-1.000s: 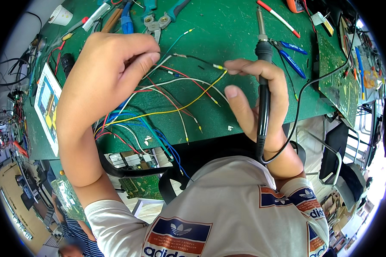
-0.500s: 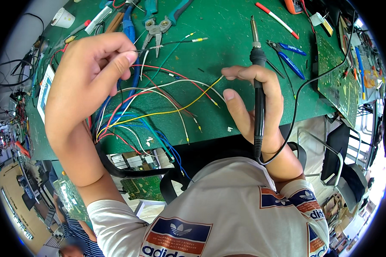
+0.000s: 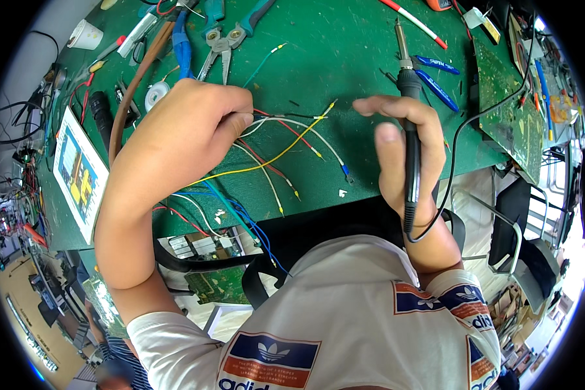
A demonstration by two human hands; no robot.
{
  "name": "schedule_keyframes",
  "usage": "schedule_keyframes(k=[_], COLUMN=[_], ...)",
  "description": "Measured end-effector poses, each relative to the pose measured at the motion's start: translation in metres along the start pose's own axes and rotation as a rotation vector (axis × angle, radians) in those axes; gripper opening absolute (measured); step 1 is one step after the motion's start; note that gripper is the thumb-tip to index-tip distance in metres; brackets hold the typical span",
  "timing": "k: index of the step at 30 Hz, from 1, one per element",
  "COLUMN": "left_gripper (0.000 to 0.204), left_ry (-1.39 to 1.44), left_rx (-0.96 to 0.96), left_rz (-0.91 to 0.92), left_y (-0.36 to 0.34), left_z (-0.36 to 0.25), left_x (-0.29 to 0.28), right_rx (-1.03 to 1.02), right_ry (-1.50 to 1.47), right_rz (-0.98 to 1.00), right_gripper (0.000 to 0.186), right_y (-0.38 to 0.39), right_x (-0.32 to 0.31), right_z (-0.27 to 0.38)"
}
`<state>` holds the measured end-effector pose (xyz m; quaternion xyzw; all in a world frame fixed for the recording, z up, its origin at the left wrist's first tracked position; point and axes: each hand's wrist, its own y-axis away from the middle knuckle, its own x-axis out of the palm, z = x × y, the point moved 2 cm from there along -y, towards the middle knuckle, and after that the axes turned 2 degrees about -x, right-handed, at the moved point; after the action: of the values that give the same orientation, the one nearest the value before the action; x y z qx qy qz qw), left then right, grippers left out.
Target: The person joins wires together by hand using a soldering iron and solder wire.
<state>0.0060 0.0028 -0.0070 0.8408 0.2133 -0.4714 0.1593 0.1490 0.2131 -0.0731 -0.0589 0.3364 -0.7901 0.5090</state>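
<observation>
My left hand [image 3: 205, 123] is closed over a bundle of thin coloured wires, thumb and fingers pinched together. A black wire [image 3: 283, 117] runs out of that pinch to the right. Beneath the hand fan out a yellow wire [image 3: 286, 151], a white wire [image 3: 318, 133] with a blue terminal, and red wires. My right hand [image 3: 429, 140] holds a soldering iron [image 3: 409, 84] by its black handle, tip pointing away from me. Its thumb and forefinger are spread apart, with nothing between their tips. The iron's tip is in the air, apart from the wires.
Pliers [image 3: 221, 49] lie beyond my left hand. Blue-handled cutters [image 3: 439, 91] and a red-and-white pen [image 3: 419, 26] rest at the far right, near a circuit board [image 3: 510, 117]. The iron's cord [image 3: 465, 133] loops past my right wrist. A printed picture card [image 3: 81, 172] lies at left.
My left hand has come down and right, bringing the black wire lower. My right hand has shifted slightly right with the soldering iron; the yellow wire's end is now apart from its fingers.
</observation>
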Motion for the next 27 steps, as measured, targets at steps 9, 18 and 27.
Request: schedule_keyframes(k=[9, 18, 27], left_gripper=[0.009, 0.008, 0.011], left_ry=[0.046, -0.076, -0.055], left_rx=[-0.041, -0.028, -0.05], left_rz=[0.046, 0.088, 0.089], left_y=[0.0, -0.005, -0.003], left_z=[-0.011, -0.005, -0.005], left_x=[0.001, 0.013, 0.008], right_rx=[0.214, 0.192, 0.124], right_ry=[-0.329, -0.379, -0.405], right_rz=[-0.038, -0.049, -0.092], right_gripper=[0.081, 0.076, 0.064], right_y=[0.023, 0.036, 0.037], right_x=[-0.015, -0.015, -0.014], right_z=[-0.003, -0.01, -0.013])
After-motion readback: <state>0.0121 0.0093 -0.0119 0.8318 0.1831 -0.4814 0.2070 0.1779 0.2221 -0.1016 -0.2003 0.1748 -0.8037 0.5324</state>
